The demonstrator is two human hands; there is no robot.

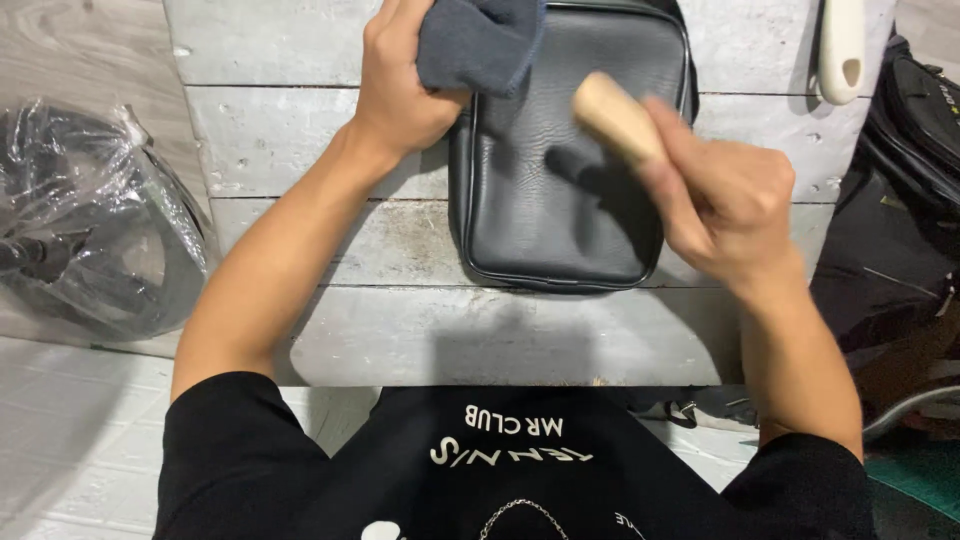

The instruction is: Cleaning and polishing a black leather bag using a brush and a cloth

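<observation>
A black leather bag (550,190) lies flat on a whitewashed plank table (330,140). My left hand (400,85) grips a dark grey cloth (480,40) bunched at the bag's upper left corner. Over the bag's right side, my right hand (725,205) holds a light wooden handle (615,115) that points up and left; it is blurred, and I cannot see what is on its underside.
A bundle wrapped in clear plastic (85,220) lies left of the table. Black bags (905,200) are piled at the right. A white handle-like object (842,50) rests on the table's far right. White floor tiles (70,440) show below.
</observation>
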